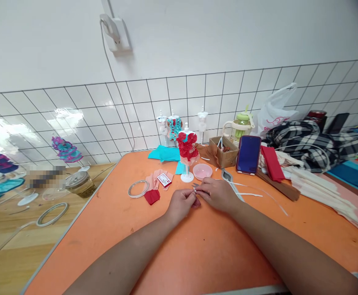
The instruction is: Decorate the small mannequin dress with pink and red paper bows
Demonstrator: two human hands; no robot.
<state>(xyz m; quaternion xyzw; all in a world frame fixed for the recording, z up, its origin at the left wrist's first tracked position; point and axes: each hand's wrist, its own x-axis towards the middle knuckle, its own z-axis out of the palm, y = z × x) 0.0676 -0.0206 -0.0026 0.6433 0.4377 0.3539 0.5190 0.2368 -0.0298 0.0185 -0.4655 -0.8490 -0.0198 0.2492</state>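
My left hand (pixel 181 205) and my right hand (pixel 217 194) meet above the orange table, fingertips pinched together. Between them is a small piece of reddish thin material (pixel 195 204), with a tiny white bit at the fingertips; whether it is cloth or paper I cannot tell. Scissors (pixel 227 176) with grey handles lie partly hidden behind my right hand. Just beyond stands a small white dress form (pixel 186 177) wearing red ruffled petals. Left of my hands lie a red folded piece (pixel 152 197), a roll of tape (pixel 138 189) and a small white-and-red card (pixel 164 180) on pale pink material.
A pink bowl (pixel 202 171), a cardboard box (pixel 223 152), an upright phone (pixel 248 155) and a bottle (pixel 241 126) stand behind my right hand. Checked cloth (pixel 304 141) and pale strips (pixel 320 190) lie right. A jar (pixel 80 184) stands on the wooden table at left.
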